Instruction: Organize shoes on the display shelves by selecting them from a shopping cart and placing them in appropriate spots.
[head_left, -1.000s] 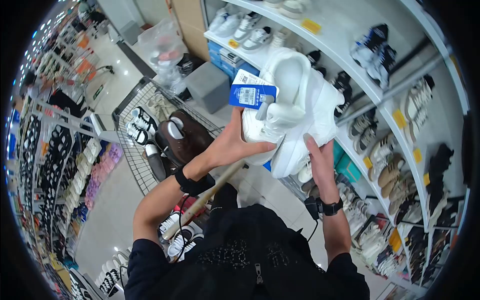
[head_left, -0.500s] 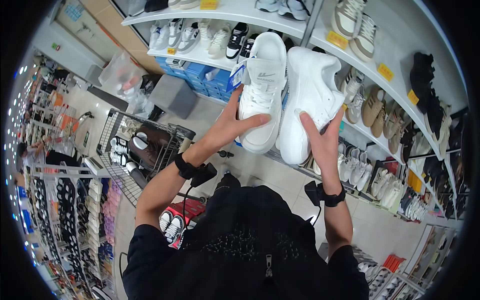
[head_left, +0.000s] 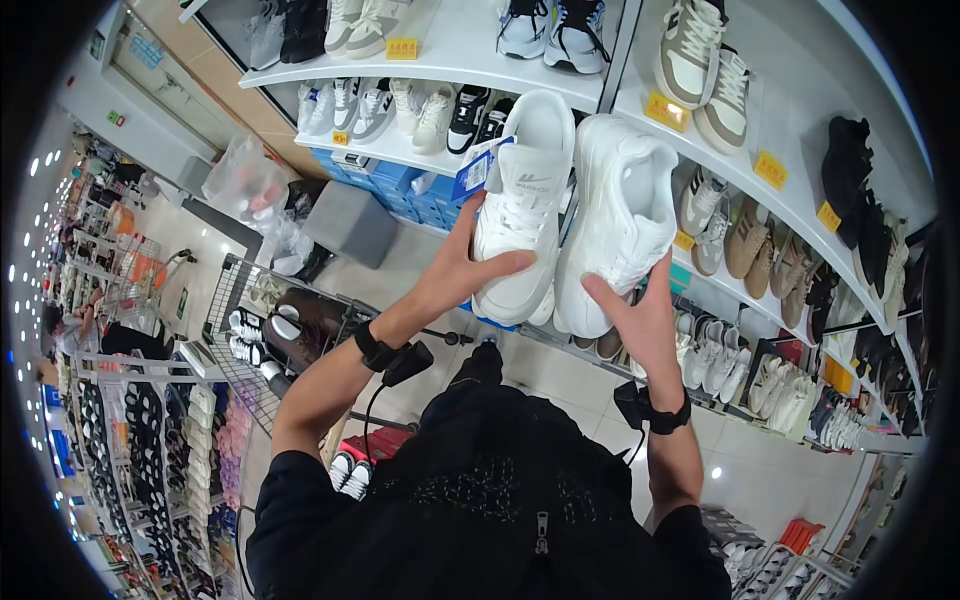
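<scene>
Two white sneakers are held up side by side in front of the shelves, toes toward me. My left hand (head_left: 468,262) is closed around the left sneaker (head_left: 520,215), its thumb lying across the toe. Grey lettering marks this shoe's tongue, and a blue tag (head_left: 476,172) hangs at its collar. My right hand (head_left: 638,315) grips the chunkier right sneaker (head_left: 610,220) near the toe, thumb on the upper. That shoe leans, showing its laces and opening. Fingers beneath both shoes are hidden.
Shoe shelves (head_left: 440,65) curve from ahead to my right. A shopping cart (head_left: 235,330) with shoes stands at left, near a grey box stool (head_left: 348,222). Black-and-white sneakers (head_left: 350,474) sit by a red box at my feet. Racks (head_left: 150,430) of footwear line the far left.
The right sneaker has rolled so that its opening and laces show more. Both shoes sit slightly lower in view, and the shelves have shifted a little as my head moved.
</scene>
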